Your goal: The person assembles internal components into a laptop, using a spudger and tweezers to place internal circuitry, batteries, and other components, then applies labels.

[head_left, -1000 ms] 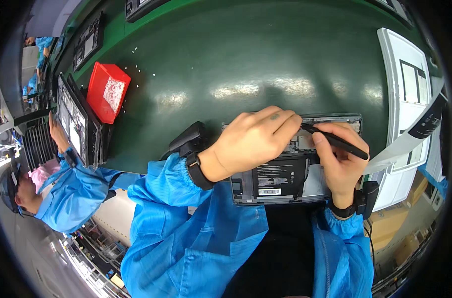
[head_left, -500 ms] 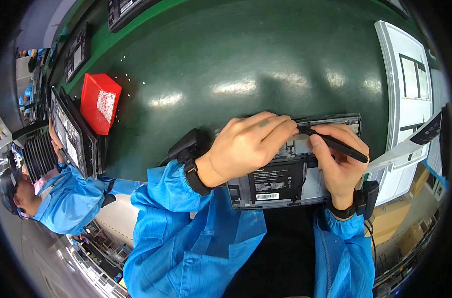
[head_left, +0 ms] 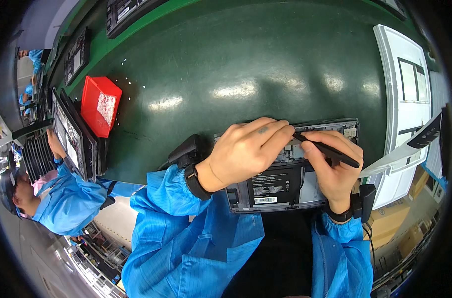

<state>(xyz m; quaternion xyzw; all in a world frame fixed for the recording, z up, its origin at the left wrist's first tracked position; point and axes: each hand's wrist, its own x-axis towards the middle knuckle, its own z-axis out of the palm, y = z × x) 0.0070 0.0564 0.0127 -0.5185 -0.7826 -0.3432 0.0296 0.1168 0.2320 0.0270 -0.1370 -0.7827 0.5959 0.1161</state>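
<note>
Head view shows, at far left, a co-worker (head_left: 67,198) in blue, with one hand near a stack of opened laptops (head_left: 68,131). Just right of this stack, a red bin (head_left: 93,107) holds small white bits (head_left: 106,107); some white specks lie beside it on the green table (head_left: 211,54). The person's left hand (head_left: 248,149) covers the far left part of an opened laptop (head_left: 311,187), which lies at the near table edge; its fingers are bent and close together, but I cannot tell if they hold something. The right hand (head_left: 333,169) pinches a black pen-like tool (head_left: 335,153) firmly, its tip near the left fingertips. Farther right stand white panels (head_left: 409,111).
</note>
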